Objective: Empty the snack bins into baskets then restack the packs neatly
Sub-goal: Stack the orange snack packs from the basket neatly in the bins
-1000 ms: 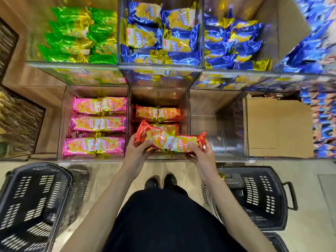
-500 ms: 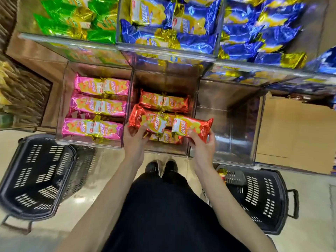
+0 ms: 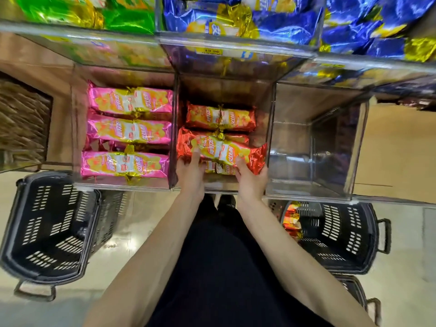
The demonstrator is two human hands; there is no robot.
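A black left basket [image 3: 35, 227] and right basket [image 3: 354, 237] stand on the floor below the shelf's clear middle bin [image 3: 224, 90]. At the front of that bin, the red pack [image 3: 221, 149] lies slightly tilted on other packs, with the left hand [image 3: 190, 172] and right hand [image 3: 251, 178] gripping its ends, fingers curled.

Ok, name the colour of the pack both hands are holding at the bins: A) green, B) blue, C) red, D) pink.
C: the left hand and the right hand grip the two ends of a red snack pack at the front of the middle bin.
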